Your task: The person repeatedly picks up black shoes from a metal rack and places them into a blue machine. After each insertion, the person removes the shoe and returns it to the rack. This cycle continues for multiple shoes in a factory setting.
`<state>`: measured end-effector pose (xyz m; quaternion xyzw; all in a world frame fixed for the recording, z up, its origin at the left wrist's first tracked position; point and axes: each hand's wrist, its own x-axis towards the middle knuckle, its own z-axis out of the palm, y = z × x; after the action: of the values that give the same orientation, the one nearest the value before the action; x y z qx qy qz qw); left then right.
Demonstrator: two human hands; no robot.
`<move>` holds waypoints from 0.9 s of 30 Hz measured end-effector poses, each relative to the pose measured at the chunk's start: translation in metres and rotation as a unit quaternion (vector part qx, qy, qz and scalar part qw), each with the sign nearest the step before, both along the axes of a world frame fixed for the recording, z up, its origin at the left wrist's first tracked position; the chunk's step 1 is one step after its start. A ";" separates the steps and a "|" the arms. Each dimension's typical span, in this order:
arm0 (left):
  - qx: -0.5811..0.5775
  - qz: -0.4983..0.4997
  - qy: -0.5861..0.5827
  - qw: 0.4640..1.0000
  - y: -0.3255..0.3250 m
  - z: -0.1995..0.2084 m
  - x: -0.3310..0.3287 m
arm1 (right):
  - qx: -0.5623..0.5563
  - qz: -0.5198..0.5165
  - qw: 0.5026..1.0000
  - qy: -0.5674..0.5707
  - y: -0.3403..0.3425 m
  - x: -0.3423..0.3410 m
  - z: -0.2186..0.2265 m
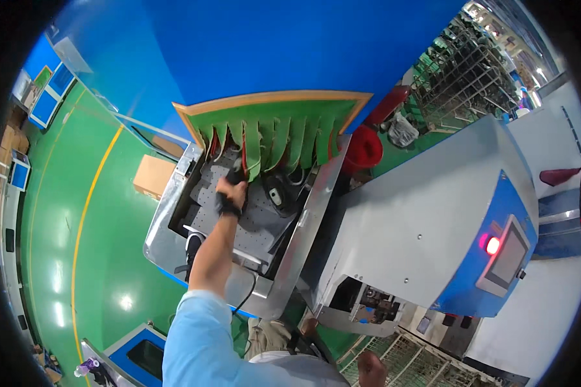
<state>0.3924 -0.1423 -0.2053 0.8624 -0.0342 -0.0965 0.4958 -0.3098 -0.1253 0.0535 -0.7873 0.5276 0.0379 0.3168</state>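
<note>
My left hand (231,193), with a black covering around the palm and wrist, reaches over the perforated grey bed (255,235) of a machine. Its fingers are closed around a dark shoe (237,170), mostly hidden by the hand, just before the green strip curtain (277,142). To the right on the bed lies another dark shoe (277,197) with a pale patch inside. Partly behind my forearm, at the bed's left edge, a black shoe (193,247) with a white edge shows. My right hand (371,369) is low at the lower edge, in shadow; its fingers cannot be made out.
The bed has a raised metal rim (313,226). Close on the right stands a grey and blue machine (407,226) with a screen (507,255) and a lit red button (492,246). A red bucket (363,148), cardboard box (153,176) and wire racks (471,77) stand around.
</note>
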 end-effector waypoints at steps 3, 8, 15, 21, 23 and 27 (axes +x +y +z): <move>-0.143 -0.037 0.103 0.984 0.029 0.067 -0.078 | 0.103 -0.095 0.990 -0.024 0.001 0.056 0.003; -0.290 -0.204 0.337 0.872 0.099 0.222 -0.236 | 0.262 -0.046 0.829 -0.492 -0.022 0.186 0.034; -0.230 -0.547 0.289 0.751 0.072 0.328 -0.347 | 0.372 -0.038 0.739 -0.560 -0.082 0.143 0.063; -0.203 -0.591 0.346 0.700 0.088 0.228 -0.449 | 0.682 -0.196 0.524 -0.470 -0.048 0.011 0.002; -0.105 -0.633 0.307 0.702 0.078 0.268 -0.478 | 0.641 -0.288 0.487 -0.519 -0.047 -0.018 0.011; -0.127 -0.611 0.330 0.708 0.078 0.311 -0.507 | 0.486 -0.329 0.509 -0.629 -0.054 -0.052 0.020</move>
<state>-0.1145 -0.0645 0.1056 0.4952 -0.4000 -0.6511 0.4133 -0.3621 -0.1789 0.0731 -0.0972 0.3101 -0.3241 0.8884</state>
